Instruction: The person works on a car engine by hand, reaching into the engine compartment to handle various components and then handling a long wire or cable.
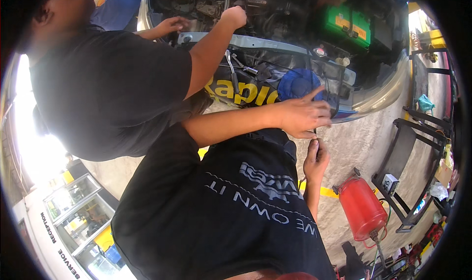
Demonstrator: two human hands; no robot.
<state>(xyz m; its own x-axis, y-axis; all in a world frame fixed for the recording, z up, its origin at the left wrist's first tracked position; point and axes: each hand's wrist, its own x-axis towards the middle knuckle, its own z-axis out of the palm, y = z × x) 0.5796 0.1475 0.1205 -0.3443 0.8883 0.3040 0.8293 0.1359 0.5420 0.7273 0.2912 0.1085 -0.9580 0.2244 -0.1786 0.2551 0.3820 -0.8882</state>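
My left hand (306, 116) reaches across in front of the car's front end. Its index finger points out and the other fingers are bent, with the thumb apart; I see nothing gripped in it. Just below it, my right hand (316, 158) is closed with thumb and fingers together. A thin dark piece shows between the two hands, too small to name. Beyond my left hand lies a round blue plastic item (299, 83) on a black fender cover (246, 94) with yellow lettering. A ratchet (232, 71) and a socket piece (250, 70) rest on that cover too.
At my left, a co-worker in a dark shirt (113, 83) leans in, both hands over the engine bay (275, 10). A green battery (348, 27) sits at the bay's right. A red tank (362, 209) and black metal frame (400, 157) stand at right.
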